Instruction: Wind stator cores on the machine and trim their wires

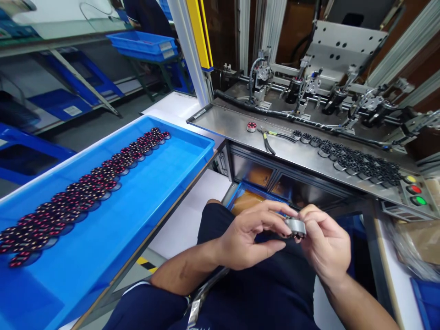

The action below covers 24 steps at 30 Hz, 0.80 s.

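In front of my lap I hold a small round motor part (296,227) with a smooth silver ring and dark pieces at its lower edge. My right hand (325,240) pinches it from the right between thumb and fingers. From the left, the fingertips of my left hand (252,231) rest on the ring, while that thumb stays apart below. On the metal ledge (237,123) lie a similar part with a red top (251,127), green-handled cutters (267,140) and a dense group of dark-topped silver parts (359,162).
A blue tray (151,206) at the left holds rows of red-and-black round parts (85,192). Behind the ledge stands a machine with clamps (309,87). Control buttons (415,189) sit at the right. A person (147,18) is at the back, near a blue bin (144,45).
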{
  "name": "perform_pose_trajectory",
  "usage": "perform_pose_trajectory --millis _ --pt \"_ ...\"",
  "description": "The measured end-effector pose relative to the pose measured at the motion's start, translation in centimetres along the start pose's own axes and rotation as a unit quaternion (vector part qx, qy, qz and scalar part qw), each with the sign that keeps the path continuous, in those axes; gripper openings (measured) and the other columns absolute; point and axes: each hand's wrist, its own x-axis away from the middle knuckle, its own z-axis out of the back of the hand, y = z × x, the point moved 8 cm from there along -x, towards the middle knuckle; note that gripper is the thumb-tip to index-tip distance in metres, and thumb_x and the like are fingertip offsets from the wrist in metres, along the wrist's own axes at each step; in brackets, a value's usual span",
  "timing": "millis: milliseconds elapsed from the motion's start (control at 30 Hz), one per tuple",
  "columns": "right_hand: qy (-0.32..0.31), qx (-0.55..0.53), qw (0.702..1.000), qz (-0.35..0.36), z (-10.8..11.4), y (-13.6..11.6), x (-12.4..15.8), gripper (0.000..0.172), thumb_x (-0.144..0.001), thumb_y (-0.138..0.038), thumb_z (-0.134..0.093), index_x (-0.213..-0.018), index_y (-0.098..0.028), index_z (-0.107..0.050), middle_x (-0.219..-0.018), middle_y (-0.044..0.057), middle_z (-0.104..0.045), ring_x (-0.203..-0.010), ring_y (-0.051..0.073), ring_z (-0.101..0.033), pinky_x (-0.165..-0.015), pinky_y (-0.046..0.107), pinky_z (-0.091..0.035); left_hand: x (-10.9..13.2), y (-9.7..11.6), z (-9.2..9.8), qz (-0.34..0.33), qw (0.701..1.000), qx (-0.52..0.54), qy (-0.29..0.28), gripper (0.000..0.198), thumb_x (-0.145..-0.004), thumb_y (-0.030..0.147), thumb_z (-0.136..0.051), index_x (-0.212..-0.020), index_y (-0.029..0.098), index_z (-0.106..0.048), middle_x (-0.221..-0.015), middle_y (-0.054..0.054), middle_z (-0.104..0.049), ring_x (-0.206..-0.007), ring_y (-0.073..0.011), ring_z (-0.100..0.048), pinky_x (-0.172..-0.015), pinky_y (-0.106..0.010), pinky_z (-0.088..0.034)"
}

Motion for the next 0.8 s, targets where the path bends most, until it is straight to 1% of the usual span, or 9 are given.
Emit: perform_pose_trajectory --millis 67,133,233,300,467,567,667,733,800 --pt "-0.028 0.089 0.991 0.091 0.5 -2.2 -0.2 0.012 -0.092 -0.01 -0.06 -0.087 -0.019 -0.066 -0.075 0.002 -0.061 -0.066 0.014 -0.06 -0.058 0.027 -0.051 0.1 -1.0 -0.1 0.07 0.986 0.151 0.009 0.034 -0.076 0.011 -0.081 -0.104 0.022 -0.066 -0.125 -0.009 -0.066 -0.12 -0.0247 -0.065 -0.101 -0.04 -0.055" --pt "-0.075 0.168 0.968 0.171 0.4 -4.1 -0.3 0.014 -0.087 -0.005 -0.062 -0.092 -0.018 -0.067 -0.077 0.003 -0.064 -0.071 0.016 -0.064 -0.063 0.029 -0.054 0.3 -2.5 -0.4 0.151 0.952 0.265 0.034 0.045 -0.073 0.026 -0.087 -0.111 0.022 -0.063 -0.124 -0.009 -0.067 -0.12 -0.0248 -0.065 -0.102 -0.04 -0.053" --pt "-0.141 0.251 0.929 0.232 -0.3 -5.9 -0.4 0.016 -0.086 -0.005 -0.064 -0.096 -0.017 -0.066 -0.08 0.005 -0.068 -0.073 0.016 -0.068 -0.064 0.027 -0.058 0.9 -4.8 -2.5 0.284 0.897 0.339 -0.019 0.05 -0.079 0.052 -0.078 -0.107 0.014 -0.063 -0.099 -0.011 -0.072 -0.092 -0.0208 -0.073 -0.079 -0.03 -0.058" --pt "-0.151 0.28 0.912 0.26 -0.7 -6.7 -0.7 0.013 -0.088 -0.007 -0.063 -0.097 -0.017 -0.066 -0.079 0.005 -0.069 -0.072 0.016 -0.07 -0.063 0.026 -0.059 1.1 -5.4 -3.7 0.321 0.879 0.345 -0.069 0.049 -0.083 0.056 -0.073 -0.101 0.011 -0.062 -0.083 -0.01 -0.072 -0.071 -0.0181 -0.073 -0.062 -0.024 -0.055" --pt "-0.173 0.27 0.9 0.294 -0.8 -7.6 -0.8 0.018 -0.084 -0.006 -0.064 -0.097 -0.017 -0.067 -0.074 0.004 -0.068 -0.069 0.017 -0.067 -0.063 0.03 -0.059 0.7 -5.7 -2.8 0.284 0.911 0.298 -0.01 0.038 -0.081 0.041 -0.08 -0.101 0.013 -0.063 -0.083 -0.007 -0.074 -0.07 -0.0164 -0.073 -0.06 -0.022 -0.055" --pt "-0.168 0.249 0.915 0.271 0.2 -7.0 -0.9 0.043 -0.074 -0.01 -0.076 -0.116 -0.018 -0.067 -0.09 0.008 -0.069 -0.084 0.023 -0.068 -0.073 0.039 -0.059 0.8 -5.5 -2.6 0.291 0.914 0.282 -0.004 0.038 -0.081 0.042 -0.08 -0.1 0.012 -0.065 -0.086 -0.009 -0.076 -0.074 -0.017 -0.073 -0.062 -0.023 -0.055" --pt "-0.137 0.205 0.942 0.228 1.5 -6.1 -1.4 0.071 -0.071 -0.017 -0.084 -0.137 -0.023 -0.057 -0.104 0.011 -0.068 -0.096 0.027 -0.066 -0.08 0.046 -0.058 0.8 -5.2 -2.2 0.287 0.92 0.265 0.007 0.036 -0.082 0.04 -0.08 -0.102 0.013 -0.067 -0.087 -0.008 -0.076 -0.082 -0.0168 -0.074 -0.075 -0.024 -0.055" --pt "-0.152 0.194 0.946 0.213 1.2 -5.9 -1.7 0.065 -0.073 -0.017 -0.084 -0.133 -0.024 -0.061 -0.099 0.009 -0.068 -0.09 0.024 -0.066 -0.074 0.042 -0.058 0.7 -5.0 -2.1 0.277 0.925 0.26 0.01 0.034 -0.082 0.038 -0.08 -0.102 0.013 -0.068 -0.088 -0.007 -0.076 -0.084 -0.015 -0.073 -0.081 -0.024 -0.053" --pt "-0.181 0.21 0.936 0.219 0.4 -6.3 -1.8 0.044 -0.077 -0.011 -0.08 -0.119 -0.021 -0.069 -0.09 0.007 -0.068 -0.083 0.021 -0.066 -0.068 0.036 -0.057 0.6 -4.7 -2.1 0.264 0.928 0.262 0.009 0.032 -0.083 0.036 -0.079 -0.102 0.013 -0.068 -0.087 -0.006 -0.076 -0.082 -0.0136 -0.072 -0.081 -0.024 -0.053"
